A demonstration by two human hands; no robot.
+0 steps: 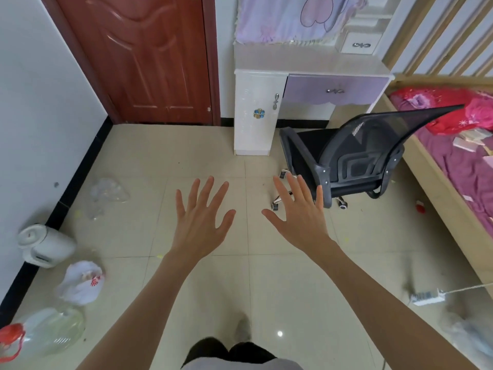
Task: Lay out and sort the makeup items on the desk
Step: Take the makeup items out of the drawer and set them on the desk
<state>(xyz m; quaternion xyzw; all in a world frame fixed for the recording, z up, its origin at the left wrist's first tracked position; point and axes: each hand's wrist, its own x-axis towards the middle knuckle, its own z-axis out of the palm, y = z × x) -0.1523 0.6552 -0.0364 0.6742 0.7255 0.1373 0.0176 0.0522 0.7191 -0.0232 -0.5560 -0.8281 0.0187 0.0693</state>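
Desk (306, 65) white with lilac drawer (336, 90), top bare-looking

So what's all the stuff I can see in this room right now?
door: one, reddish-brown, back wall, shut
desk: one, white with a lilac drawer, beside the door
cloth: one, lilac, hanging above the desk
chair: one, black, before the desk
bed: one, wooden with pink bedding, far right
power strip: one, white, floor near the bed
appliance: one, white, left wall
bags: two, white and clear, left floor
jug: one, clear with red cap, lower left
left hand: fingers spread, holding nothing
right hand: fingers spread, holding nothing
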